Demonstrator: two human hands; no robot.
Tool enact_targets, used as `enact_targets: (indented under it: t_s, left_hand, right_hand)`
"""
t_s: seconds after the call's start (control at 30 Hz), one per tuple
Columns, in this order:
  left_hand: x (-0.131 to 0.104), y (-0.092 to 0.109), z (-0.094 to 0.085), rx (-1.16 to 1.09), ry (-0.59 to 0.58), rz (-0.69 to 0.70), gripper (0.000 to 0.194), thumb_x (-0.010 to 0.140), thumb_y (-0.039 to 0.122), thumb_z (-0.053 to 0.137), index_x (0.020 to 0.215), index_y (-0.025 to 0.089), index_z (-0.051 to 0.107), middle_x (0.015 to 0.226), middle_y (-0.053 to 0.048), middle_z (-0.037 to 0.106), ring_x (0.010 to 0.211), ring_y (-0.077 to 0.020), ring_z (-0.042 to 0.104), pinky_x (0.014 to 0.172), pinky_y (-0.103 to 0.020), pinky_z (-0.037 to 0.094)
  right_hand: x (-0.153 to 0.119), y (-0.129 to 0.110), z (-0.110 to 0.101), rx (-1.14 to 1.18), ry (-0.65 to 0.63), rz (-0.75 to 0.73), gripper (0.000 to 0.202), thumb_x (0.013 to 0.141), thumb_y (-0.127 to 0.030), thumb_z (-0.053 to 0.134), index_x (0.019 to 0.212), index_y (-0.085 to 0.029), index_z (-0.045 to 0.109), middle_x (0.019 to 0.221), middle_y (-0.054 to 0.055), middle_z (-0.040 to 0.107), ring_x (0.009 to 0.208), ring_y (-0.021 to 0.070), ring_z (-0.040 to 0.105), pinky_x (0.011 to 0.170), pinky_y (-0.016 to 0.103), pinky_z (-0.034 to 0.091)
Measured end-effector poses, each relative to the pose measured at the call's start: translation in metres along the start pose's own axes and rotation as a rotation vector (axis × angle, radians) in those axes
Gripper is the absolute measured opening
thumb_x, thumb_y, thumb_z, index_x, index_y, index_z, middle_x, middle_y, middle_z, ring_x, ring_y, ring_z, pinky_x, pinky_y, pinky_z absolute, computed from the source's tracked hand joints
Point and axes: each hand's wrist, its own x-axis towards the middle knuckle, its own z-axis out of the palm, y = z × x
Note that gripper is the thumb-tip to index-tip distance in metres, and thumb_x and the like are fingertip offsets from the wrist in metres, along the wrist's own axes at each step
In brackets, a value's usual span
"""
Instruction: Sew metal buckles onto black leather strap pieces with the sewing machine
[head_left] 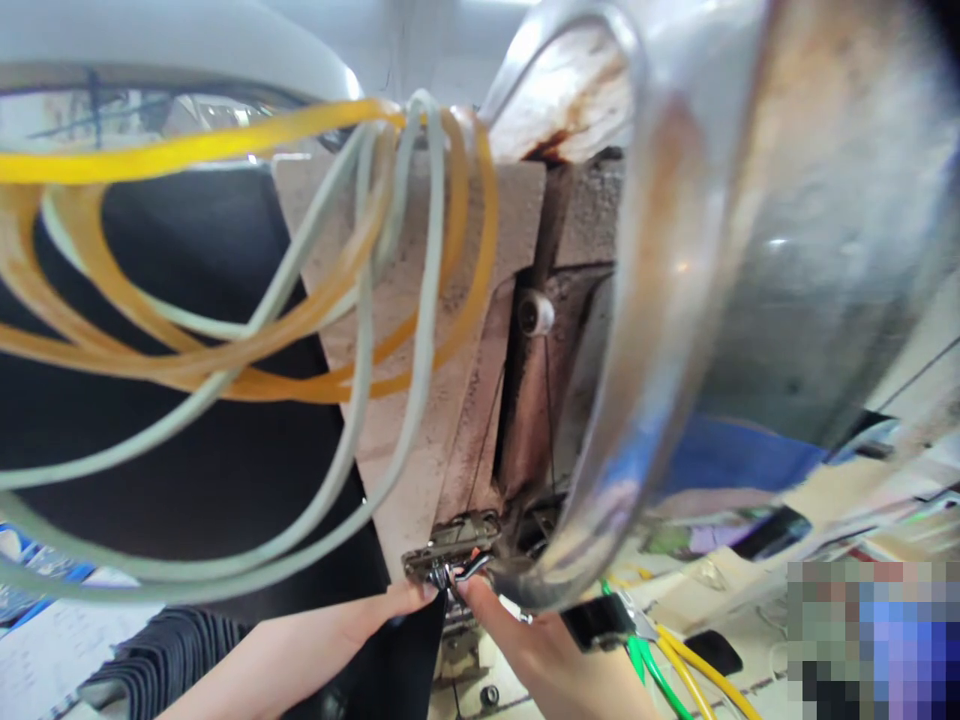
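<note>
At the dull-brown metal mechanism point(459, 532), seemingly unfinished work is being done by narrowed left hand point(409, 600) and right hand point(501, 622), hold unclear.

Under a metal fitting point(454, 532), the fingertips of the left hand point(405, 602) and right hand point(501, 622) crowd together at parts too small to tell, both forearms cut off by the bottom edge. A shiny metal band point(667, 330) blurs across the foreground, while yellow tubing point(187, 150) and pale green tubing point(427, 330) run out past the left edge. Pixel blocks point(870, 640) mask the lower right corner.
</note>
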Motion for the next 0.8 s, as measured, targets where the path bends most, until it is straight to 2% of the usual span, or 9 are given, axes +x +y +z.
enact_targets:
  t_s: [0.07,0.17,0.23,0.37,0.47,0.63,0.73,0.8]
  left_hand:
    - [0.0,-0.002,-0.002,0.005,-0.006,-0.009,0.017,0.071,0.043,0.072,0.079,0.03,0.08,0.097,0.0,0.081,0.116,-0.0317,0.064,0.108,-0.038,0.041]
    - [-0.001,-0.006,-0.003,0.005,-0.018,-0.051,0.023,0.075,0.047,0.068,0.079,0.028,0.08,0.088,-0.002,0.081,0.104,-0.0337,0.07,0.092,-0.04,0.052]
    - [-0.001,-0.007,-0.003,-0.002,-0.015,-0.063,0.025,0.077,0.048,0.066,0.079,0.027,0.08,0.089,-0.003,0.081,0.101,-0.0338,0.071,0.088,-0.041,0.054]
    - [0.004,-0.007,-0.008,-0.009,0.005,-0.005,0.021,0.07,0.041,0.074,0.079,0.024,0.08,0.096,-0.005,0.081,0.114,-0.0337,0.065,0.105,-0.041,0.044]
    - [0.005,-0.007,-0.012,0.045,0.057,-0.009,0.022,0.067,0.04,0.077,0.081,0.023,0.081,0.1,-0.005,0.081,0.121,-0.036,0.061,0.113,-0.046,0.036]
    - [0.001,-0.013,-0.014,0.121,0.156,-0.131,0.029,0.068,0.05,0.076,0.08,0.024,0.083,0.099,-0.007,0.081,0.118,-0.0416,0.063,0.111,-0.053,0.037]
    - [0.002,-0.018,-0.019,0.155,0.162,-0.073,0.031,0.069,0.052,0.076,0.078,0.024,0.083,0.092,-0.009,0.082,0.118,-0.0429,0.062,0.108,-0.054,0.039]
    - [0.004,-0.021,-0.028,0.106,0.111,-0.004,0.027,0.067,0.047,0.079,0.082,0.024,0.082,0.093,-0.008,0.082,0.121,-0.0417,0.06,0.108,-0.052,0.04]
  right_hand:
    - [-0.003,0.004,0.001,0.056,0.005,0.016,0.016,0.084,-0.027,0.062,0.076,-0.026,0.076,0.066,0.001,0.076,0.065,0.0216,0.073,0.065,0.029,0.061]
    - [-0.006,0.009,0.004,0.13,0.056,0.073,0.014,0.084,-0.036,0.068,0.082,-0.026,0.078,0.064,0.003,0.076,0.069,0.0241,0.075,0.073,0.034,0.063]
    - [-0.007,0.009,0.004,0.166,0.063,0.105,0.017,0.086,-0.04,0.068,0.083,-0.027,0.078,0.067,0.004,0.077,0.072,0.0249,0.076,0.074,0.035,0.063]
    - [-0.001,0.004,0.005,0.238,0.005,0.122,0.02,0.089,-0.041,0.064,0.089,-0.026,0.078,0.068,0.005,0.078,0.076,0.026,0.076,0.076,0.037,0.063]
    - [0.004,0.0,0.004,0.333,-0.075,0.14,0.019,0.091,-0.037,0.062,0.085,-0.026,0.077,0.064,0.003,0.076,0.08,0.0257,0.075,0.082,0.037,0.06]
    - [0.004,-0.001,0.003,0.426,-0.118,0.174,0.02,0.088,-0.021,0.063,0.071,-0.026,0.074,0.063,-0.001,0.075,0.085,0.0229,0.074,0.082,0.031,0.058]
    - [0.003,-0.002,0.003,0.329,-0.077,0.146,0.024,0.088,-0.018,0.06,0.068,-0.025,0.071,0.067,-0.001,0.075,0.089,0.0219,0.073,0.088,0.032,0.055]
    - [0.002,-0.003,0.004,0.264,-0.034,0.115,0.024,0.087,-0.017,0.059,0.067,-0.024,0.071,0.072,0.0,0.075,0.09,0.0215,0.071,0.088,0.032,0.054]
